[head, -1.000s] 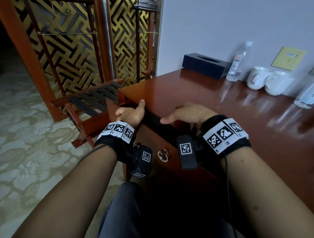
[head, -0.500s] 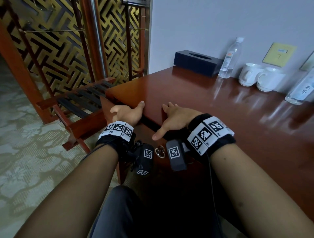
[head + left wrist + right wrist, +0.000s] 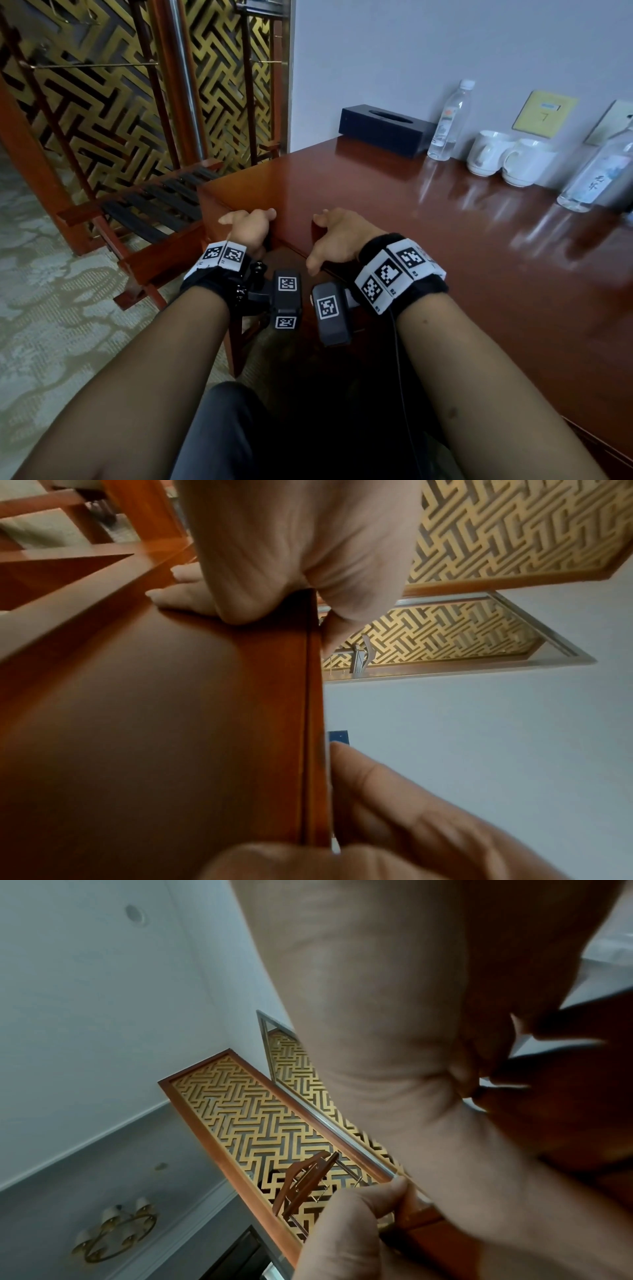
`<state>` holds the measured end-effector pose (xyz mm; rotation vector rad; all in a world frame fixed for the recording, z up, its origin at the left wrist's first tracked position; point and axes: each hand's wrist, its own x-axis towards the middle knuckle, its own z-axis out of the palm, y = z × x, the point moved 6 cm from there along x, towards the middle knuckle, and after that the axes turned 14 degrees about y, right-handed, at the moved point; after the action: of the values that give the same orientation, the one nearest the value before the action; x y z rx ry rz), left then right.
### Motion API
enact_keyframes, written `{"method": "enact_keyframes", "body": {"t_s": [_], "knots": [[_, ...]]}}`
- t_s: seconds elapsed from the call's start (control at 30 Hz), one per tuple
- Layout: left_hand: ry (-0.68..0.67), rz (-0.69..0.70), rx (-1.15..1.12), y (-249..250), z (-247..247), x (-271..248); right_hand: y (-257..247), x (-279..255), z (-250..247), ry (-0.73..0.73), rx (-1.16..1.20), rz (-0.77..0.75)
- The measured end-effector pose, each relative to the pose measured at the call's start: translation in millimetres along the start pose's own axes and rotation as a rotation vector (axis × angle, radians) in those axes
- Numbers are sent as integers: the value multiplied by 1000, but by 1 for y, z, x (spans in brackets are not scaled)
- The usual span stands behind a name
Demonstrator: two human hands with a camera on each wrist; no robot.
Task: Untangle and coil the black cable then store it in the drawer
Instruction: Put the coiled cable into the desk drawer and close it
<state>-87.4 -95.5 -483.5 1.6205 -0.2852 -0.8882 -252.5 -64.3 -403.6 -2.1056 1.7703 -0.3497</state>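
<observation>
The black cable shows in no view. The drawer front point(image 3: 154, 723) is a red-brown wood panel that lies close under the desk's top edge point(image 3: 294, 240), with only a thin seam between them. My left hand point(image 3: 248, 226) is at the desk's front left corner, its fingers point(image 3: 181, 599) flat against the drawer front and its thumb over the top edge. My right hand point(image 3: 337, 236) lies a little to the right, fingers spread on the desk top point(image 3: 428, 260), thumb hanging over the front edge. Neither hand holds anything. The wrist cameras hide the drawer's ring pull.
At the back of the desk stand a black tissue box point(image 3: 385, 128), a water bottle point(image 3: 448, 123), two white mugs point(image 3: 510, 161) and another bottle point(image 3: 596, 178). A wooden luggage rack point(image 3: 144, 212) stands left of the desk before a gold lattice screen point(image 3: 102, 102).
The drawer, open a second ago with a dark inside showing, has slid in under the desk top. Both hands moved forward with it and now sit at the desk's front edge.
</observation>
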Motion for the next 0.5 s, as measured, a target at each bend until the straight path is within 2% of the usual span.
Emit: {"method": "enact_keyframes", "body": {"t_s": [0.17,0.23,0.3,0.37,0.43,0.5], "knots": [[34,27,65,4,-4,-5,5,-3,14,28,85,-55],[83,69,182,7,-4,-13,7,-3,16,58,114,-68],[211,222,403,13,-7,-28,8,-1,18,71,108,-78],[311,422,525,25,-6,-45,6,1,16,43,136,-64],[288,557,649,32,1,-47,7,5,11,10,213,-27],[158,591,788,42,7,-45,8,11,2,-20,279,5]]}}
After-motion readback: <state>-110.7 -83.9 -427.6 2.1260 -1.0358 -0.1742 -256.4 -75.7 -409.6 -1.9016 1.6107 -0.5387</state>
